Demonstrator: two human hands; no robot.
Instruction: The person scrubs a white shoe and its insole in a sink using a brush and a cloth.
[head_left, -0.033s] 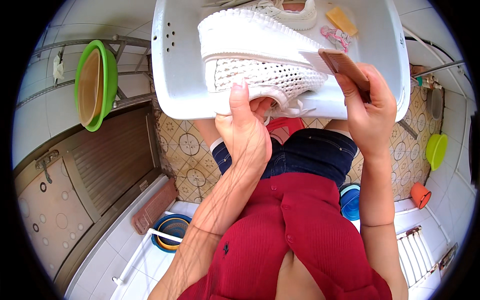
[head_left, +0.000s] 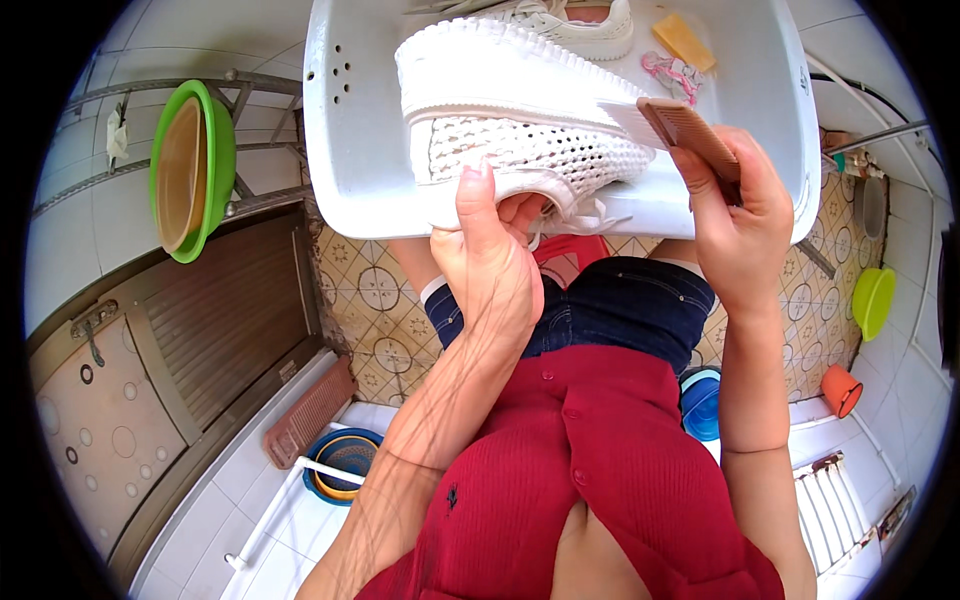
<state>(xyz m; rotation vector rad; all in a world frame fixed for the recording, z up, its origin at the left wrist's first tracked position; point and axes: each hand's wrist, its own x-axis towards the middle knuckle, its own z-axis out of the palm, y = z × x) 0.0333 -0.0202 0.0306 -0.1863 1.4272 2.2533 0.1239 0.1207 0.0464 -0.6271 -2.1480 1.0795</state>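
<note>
A white perforated shoe (head_left: 530, 145) lies on its side over the near rim of a white basin (head_left: 352, 200), its sole edge turned upward. My left hand (head_left: 490, 235) grips it at the opening, thumb on the outer heel area and fingers inside. In my right hand (head_left: 740, 215) is a brown-backed scrubbing brush (head_left: 690, 132) with white bristles. The bristles meet the shoe's side by the sole edge. Behind it in the basin rests a second white shoe (head_left: 600, 32). A yellow bar of soap (head_left: 684, 42) and a pink-and-white crumpled piece (head_left: 672, 76) lie at the basin's far right.
Green and tan basins (head_left: 217, 170) hang on a metal rack at left, above a brown door panel (head_left: 225, 310). Low down are a ribbed brown washboard (head_left: 308, 412), a blue bowl (head_left: 702, 405) and an orange cup (head_left: 841, 390). Patterned tiles (head_left: 380, 290) cover the floor.
</note>
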